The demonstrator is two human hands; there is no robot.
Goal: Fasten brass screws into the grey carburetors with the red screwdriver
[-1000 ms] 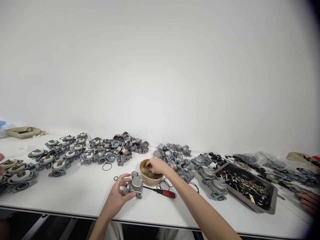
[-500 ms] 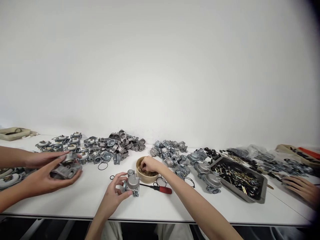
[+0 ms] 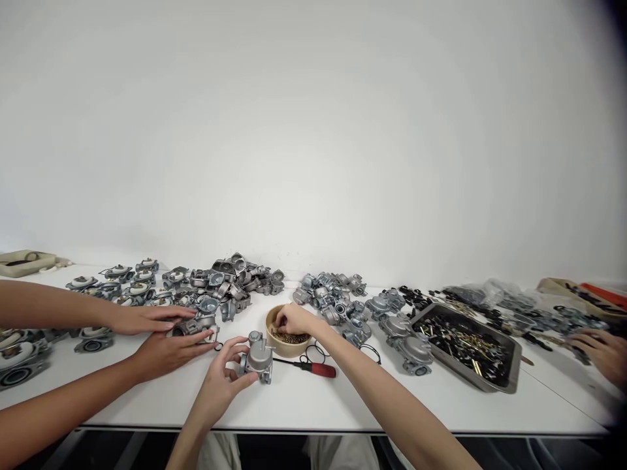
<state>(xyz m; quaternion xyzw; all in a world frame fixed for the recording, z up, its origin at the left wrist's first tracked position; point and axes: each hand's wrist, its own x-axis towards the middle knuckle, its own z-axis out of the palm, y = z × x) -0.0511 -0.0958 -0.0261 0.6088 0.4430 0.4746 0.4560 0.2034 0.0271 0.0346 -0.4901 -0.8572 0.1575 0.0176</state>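
Observation:
My left hand grips a grey metal carburetor that stands upright on the white table, thumb on its near side and fingers behind. My right hand reaches into a round tan bowl of small brass-coloured screws, its fingers bent down and closed among them; what they pinch is hidden. Just in front of the bowl lies a screwdriver with a red and black handle, its shaft pointing at the carburetor. Black rubber rings rest beside the bowl.
On the left, a co-worker's hands hold another carburetor part. Piles of metal bodies and carburetors line the back. A metal tray of small parts stands at right, near another person's hand.
The co-worker's hands on the left have moved right and set their metal part down near the rubber rings. The hand at far right has shifted outward. Both my hands stay nearly still.

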